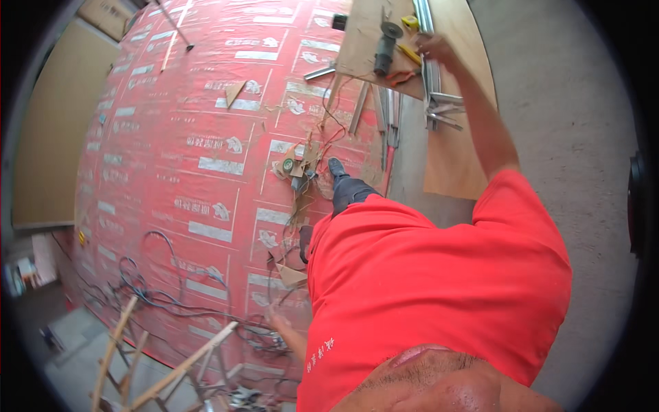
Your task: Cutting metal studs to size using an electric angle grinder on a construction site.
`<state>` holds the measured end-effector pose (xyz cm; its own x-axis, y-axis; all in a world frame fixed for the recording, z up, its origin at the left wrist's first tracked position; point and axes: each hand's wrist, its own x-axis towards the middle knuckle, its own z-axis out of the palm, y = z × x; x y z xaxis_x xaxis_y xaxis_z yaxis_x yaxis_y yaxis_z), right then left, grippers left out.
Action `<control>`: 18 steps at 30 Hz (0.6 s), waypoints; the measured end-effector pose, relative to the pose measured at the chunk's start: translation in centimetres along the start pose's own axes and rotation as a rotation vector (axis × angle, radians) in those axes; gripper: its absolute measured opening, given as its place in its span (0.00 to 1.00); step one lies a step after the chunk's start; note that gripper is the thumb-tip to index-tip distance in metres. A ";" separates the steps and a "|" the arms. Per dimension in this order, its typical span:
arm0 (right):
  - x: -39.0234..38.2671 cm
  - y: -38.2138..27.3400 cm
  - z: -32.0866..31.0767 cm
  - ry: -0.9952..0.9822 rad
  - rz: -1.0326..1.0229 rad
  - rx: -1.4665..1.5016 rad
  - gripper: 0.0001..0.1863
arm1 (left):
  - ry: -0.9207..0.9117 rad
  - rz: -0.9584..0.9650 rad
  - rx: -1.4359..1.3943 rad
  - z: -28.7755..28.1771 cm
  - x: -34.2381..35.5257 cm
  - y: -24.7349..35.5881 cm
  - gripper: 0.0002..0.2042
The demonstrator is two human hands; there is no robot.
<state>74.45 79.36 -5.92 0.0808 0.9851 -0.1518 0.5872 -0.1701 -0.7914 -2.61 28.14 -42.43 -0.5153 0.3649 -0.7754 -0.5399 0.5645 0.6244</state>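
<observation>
My right hand (437,50) reaches over the workboard (360,49) at the upper right, fingers stretched to the left and seemingly apart. It is beside long silver metal profiles (430,79) and a slim yellow tool (409,54); contact is unclear. An angle grinder (384,55) with a round disc lies left of that hand. Near it are orange-handled pliers (402,77) and a small yellow object (410,22). Low at my left side, my left hand (278,321) hangs over cables; blur hides its fingers and anything in them.
Red printed sheeting (206,147) covers the floor. Loose cables (171,299), wood scraps (292,276) and a tape roll (287,165) lie about. A wooden frame (182,367) stands lower left. More metal profiles (384,113) lean by the workboard, and a plywood sheet (453,161) lies right.
</observation>
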 end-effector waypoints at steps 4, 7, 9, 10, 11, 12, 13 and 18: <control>1.6 9.7 -11.5 0.510 0.476 -0.129 0.25 | 0.105 0.185 0.032 7.0 -0.9 12.9 0.22; 5.5 17.3 -11.8 0.412 0.635 -0.290 0.34 | 0.047 0.172 0.177 12.9 -2.5 16.4 0.22; 7.9 21.8 -10.0 0.303 0.637 -0.295 0.40 | -0.033 0.118 0.345 17.7 -3.9 16.8 0.22; 10.1 23.0 -8.6 0.317 0.582 -0.432 0.42 | -0.099 0.070 0.420 19.3 -4.5 16.2 0.22; 11.3 23.5 -6.7 0.328 0.540 -0.549 0.43 | -0.163 0.027 0.517 21.3 -5.0 16.3 0.22; 11.6 23.9 -5.2 0.284 0.729 -0.527 0.48 | -0.203 0.017 0.626 23.1 -5.6 16.4 0.22; 11.7 23.4 -3.8 0.308 0.819 -0.584 0.48 | -0.249 0.006 0.727 24.8 -6.3 16.3 0.23; 10.8 20.1 -1.9 0.369 0.981 -0.762 0.44 | -0.292 0.019 0.747 29.7 -8.6 16.1 0.21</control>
<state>88.69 86.66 -22.31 0.8806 0.4271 -0.2051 0.4543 -0.8841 0.1096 12.90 56.12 -28.55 -0.2693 0.4999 -0.8231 0.1085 0.8650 0.4899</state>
